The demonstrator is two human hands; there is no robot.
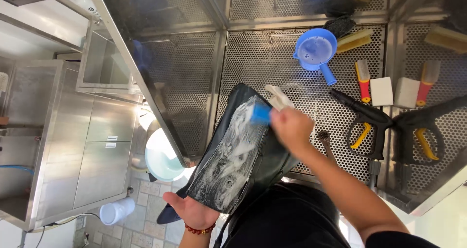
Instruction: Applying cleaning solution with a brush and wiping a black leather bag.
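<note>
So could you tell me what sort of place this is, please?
Probably a commercial cleaning or wash station: a perforated steel worktop, a spray gun, scrubbing brushes, and a soapy black mat being scrubbed.

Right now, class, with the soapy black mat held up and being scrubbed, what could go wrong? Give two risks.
1. The black mat is slick with suds and rests only on the left hand at its lower edge, so it may slip.
2. The right hand blurs as it scrubs with the blue brush, so suds may spatter onto the spray gun lying close by on the perforated steel surface.
</note>
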